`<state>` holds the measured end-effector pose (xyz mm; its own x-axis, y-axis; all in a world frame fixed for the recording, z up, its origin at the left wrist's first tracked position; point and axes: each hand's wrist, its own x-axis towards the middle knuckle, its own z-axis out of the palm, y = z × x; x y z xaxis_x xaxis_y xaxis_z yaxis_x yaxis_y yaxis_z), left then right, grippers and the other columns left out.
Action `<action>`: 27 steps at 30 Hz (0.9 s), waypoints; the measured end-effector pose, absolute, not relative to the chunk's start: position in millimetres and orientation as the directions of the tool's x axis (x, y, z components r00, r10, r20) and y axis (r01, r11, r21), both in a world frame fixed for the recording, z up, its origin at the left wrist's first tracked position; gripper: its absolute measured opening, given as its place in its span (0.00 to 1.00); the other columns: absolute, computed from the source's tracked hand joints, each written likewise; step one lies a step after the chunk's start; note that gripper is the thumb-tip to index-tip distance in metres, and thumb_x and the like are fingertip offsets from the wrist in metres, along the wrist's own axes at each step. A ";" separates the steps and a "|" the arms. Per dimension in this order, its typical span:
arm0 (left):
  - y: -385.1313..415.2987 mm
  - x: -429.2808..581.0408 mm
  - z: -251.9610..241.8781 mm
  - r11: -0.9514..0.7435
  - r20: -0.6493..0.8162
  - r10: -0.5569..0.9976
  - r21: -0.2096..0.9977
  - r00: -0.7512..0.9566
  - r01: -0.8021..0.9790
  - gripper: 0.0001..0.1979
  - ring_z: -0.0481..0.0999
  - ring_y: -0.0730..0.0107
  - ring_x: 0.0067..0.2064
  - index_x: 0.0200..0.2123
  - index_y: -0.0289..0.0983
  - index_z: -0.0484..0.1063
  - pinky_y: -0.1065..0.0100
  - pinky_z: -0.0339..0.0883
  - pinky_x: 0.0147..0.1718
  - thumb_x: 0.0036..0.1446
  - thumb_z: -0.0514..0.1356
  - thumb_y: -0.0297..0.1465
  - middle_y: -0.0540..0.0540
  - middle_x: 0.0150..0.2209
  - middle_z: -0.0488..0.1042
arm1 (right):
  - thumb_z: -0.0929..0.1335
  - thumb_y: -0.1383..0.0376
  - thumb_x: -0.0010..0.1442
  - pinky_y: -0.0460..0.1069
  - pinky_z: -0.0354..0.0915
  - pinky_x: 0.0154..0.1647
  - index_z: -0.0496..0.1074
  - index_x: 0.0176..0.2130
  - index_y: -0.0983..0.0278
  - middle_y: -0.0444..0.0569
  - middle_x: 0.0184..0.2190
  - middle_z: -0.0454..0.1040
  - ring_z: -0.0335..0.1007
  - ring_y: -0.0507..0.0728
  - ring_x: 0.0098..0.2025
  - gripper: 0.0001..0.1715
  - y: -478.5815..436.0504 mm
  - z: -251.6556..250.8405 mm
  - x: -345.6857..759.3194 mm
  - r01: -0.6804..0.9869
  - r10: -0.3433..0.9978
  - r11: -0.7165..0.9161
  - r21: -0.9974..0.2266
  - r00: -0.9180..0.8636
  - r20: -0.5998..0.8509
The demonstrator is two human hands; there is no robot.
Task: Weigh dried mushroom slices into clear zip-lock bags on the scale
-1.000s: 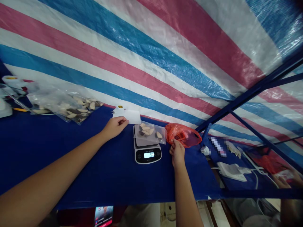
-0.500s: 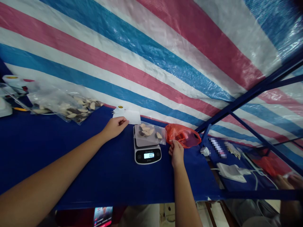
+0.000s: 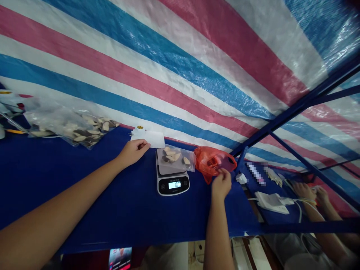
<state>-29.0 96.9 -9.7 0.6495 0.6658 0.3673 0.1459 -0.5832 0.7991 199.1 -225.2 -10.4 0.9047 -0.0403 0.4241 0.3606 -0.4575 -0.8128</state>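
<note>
A kitchen scale (image 3: 173,185) with a lit display, which seems to read 10.7, stands between my hands on the blue table. Across its plate lies a clear plastic bag (image 3: 182,153) of pale, dark-edged slices, its right end overhanging towards a red plastic bag (image 3: 204,160). My right hand (image 3: 222,183) pinches the near edge of that red bag. Left of the scale, my left hand (image 3: 135,152) rests with curled fingers at the near edge of a white sheet of paper (image 3: 156,139). Whether those fingers hold anything is hidden.
A large clear bag of similar slices (image 3: 84,129) lies at the back left. A white plug (image 3: 241,178) sits right of the red bag. Beyond the blue frame (image 3: 268,129) are a white box (image 3: 271,202) with cables and another person's hands (image 3: 306,191). A striped sheet (image 3: 157,86) hangs behind.
My right hand has moved right along the red bag, whose near edge now hangs lower. The scale's reading went from about 10.8 to 10.7. The other person's hands have come further into view.
</note>
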 end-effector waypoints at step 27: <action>99.9 -31.8 -3.7 -0.493 0.207 0.753 0.806 0.624 0.327 0.20 0.63 0.72 0.28 0.30 0.36 0.71 0.69 0.56 0.30 0.57 0.55 0.48 0.54 0.24 0.65 | 0.63 0.75 0.60 0.51 0.61 0.64 0.78 0.53 0.61 0.49 0.57 0.77 0.70 0.58 0.61 0.27 -156.9 100.1 271.0 0.782 0.877 -0.450 -0.431 0.479 -0.046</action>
<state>-31.8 99.9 -3.7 0.6243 0.7533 0.2070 0.3274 -0.4929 0.8061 271.0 -156.9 100.1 0.4787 0.8768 -0.0460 0.7823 -0.4498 -0.4309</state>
